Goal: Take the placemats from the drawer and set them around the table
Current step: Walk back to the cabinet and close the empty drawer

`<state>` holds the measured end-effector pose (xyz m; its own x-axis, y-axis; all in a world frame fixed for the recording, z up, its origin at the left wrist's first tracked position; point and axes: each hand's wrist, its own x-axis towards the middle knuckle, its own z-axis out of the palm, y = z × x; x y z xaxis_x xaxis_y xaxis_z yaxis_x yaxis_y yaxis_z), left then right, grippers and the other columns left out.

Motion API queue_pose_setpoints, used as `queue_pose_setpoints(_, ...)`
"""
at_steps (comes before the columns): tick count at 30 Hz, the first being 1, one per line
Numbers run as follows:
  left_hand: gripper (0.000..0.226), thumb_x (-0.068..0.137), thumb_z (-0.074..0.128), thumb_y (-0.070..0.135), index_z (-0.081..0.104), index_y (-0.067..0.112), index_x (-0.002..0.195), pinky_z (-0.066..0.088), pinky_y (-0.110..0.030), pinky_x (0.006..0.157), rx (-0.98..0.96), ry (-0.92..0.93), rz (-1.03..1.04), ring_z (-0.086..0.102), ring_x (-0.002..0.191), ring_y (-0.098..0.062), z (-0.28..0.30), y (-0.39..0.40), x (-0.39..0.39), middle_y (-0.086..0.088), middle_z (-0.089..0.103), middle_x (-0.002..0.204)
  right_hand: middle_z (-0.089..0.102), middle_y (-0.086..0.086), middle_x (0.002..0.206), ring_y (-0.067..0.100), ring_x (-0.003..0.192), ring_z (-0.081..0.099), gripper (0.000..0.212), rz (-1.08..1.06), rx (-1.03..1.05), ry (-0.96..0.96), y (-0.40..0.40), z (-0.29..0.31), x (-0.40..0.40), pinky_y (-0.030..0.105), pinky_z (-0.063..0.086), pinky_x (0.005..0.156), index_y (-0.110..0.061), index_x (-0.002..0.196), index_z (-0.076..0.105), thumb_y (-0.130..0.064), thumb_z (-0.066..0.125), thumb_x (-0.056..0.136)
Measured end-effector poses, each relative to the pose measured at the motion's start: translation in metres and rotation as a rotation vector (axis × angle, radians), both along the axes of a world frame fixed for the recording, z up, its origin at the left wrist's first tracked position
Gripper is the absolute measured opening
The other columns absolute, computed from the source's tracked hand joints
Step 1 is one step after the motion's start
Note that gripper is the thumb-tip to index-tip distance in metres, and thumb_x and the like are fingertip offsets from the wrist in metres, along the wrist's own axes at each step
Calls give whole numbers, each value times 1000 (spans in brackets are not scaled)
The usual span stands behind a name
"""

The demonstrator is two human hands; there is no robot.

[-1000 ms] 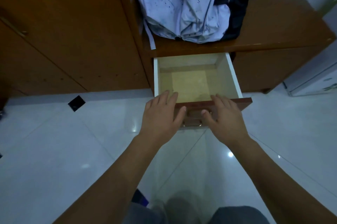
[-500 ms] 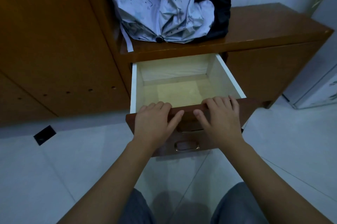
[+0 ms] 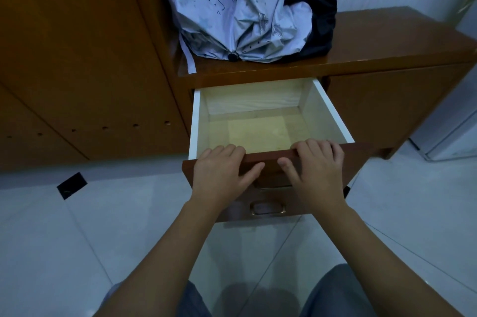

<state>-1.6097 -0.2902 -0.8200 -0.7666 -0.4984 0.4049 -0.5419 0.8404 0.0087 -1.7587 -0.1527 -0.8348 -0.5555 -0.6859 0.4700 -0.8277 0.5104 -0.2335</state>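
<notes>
A wooden drawer (image 3: 333, 113) with white inner walls stands pulled out of a low brown cabinet. On its floor lies a flat pale yellow placemat (image 3: 258, 133). My left hand (image 3: 222, 174) grips the top edge of the drawer's brown front panel, fingers curled over into the drawer and thumb on the outside. My right hand (image 3: 317, 172) grips the same edge a little to the right, in the same way. A brass pull handle (image 3: 267, 208) shows below the hands.
A folded pale umbrella (image 3: 232, 17) and a black bag (image 3: 317, 17) lie on the cabinet top (image 3: 387, 40). A tall brown wardrobe (image 3: 77, 58) stands to the left. White floor tiles (image 3: 77, 239) spread below, and a white appliance (image 3: 454, 136) is at the right.
The view has come closer to the drawer and lower. Both hands have settled from the front panel onto its top edge, fingers hooked inside. The drawer looks further out.
</notes>
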Motion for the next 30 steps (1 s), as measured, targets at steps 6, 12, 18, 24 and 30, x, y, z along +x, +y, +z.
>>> queue_pose_setpoints(6, 51, 92, 36, 69, 57, 24, 82, 37, -28, 60, 11, -17, -37, 53, 65, -13, 6, -16, -5, 8, 59, 73, 59, -5, 94, 17, 93, 50, 50, 11, 49, -7, -12, 6, -8, 40, 30, 100, -21, 100, 60, -62, 32, 95)
queue_pose_setpoints(12, 53, 93, 31, 70, 58, 24, 86, 37, -30, 66, 0, -43, -8, 54, 70, -14, 6, -31, -16, 8, 59, 76, 62, -3, 105, 19, 104, 52, 46, 12, 61, -49, -28, 11, -11, 43, 27, 108, -21, 110, 61, -57, 37, 96)
queue_pose_setpoints(18, 54, 94, 28, 69, 58, 25, 96, 42, -35, 81, 89, -96, 19, 56, 83, -16, 12, -27, -14, 6, 62, 88, 58, -7, 119, 12, 116, 48, 30, 141, -158, -157, -11, 18, 9, 34, 32, 106, -22, 117, 61, -39, 59, 92)
queue_pose_setpoints(24, 50, 95, 37, 57, 58, 23, 125, 33, -38, 105, 99, 61, 57, 53, 111, -16, -1, -15, 15, 5, 62, 117, 59, -6, 120, 10, 117, 47, 27, 191, -251, -176, 3, 4, 31, 28, 41, 98, -19, 113, 66, -27, 66, 87)
queue_pose_setpoints(30, 54, 95, 45, 48, 47, 18, 140, 16, -39, 119, 102, 96, 38, 40, 135, -20, -14, -6, 33, -2, 50, 140, 60, -6, 104, 13, 98, 53, 21, 230, -200, -164, -4, -32, 42, 26, 42, 80, -19, 106, 67, -20, 69, 85)
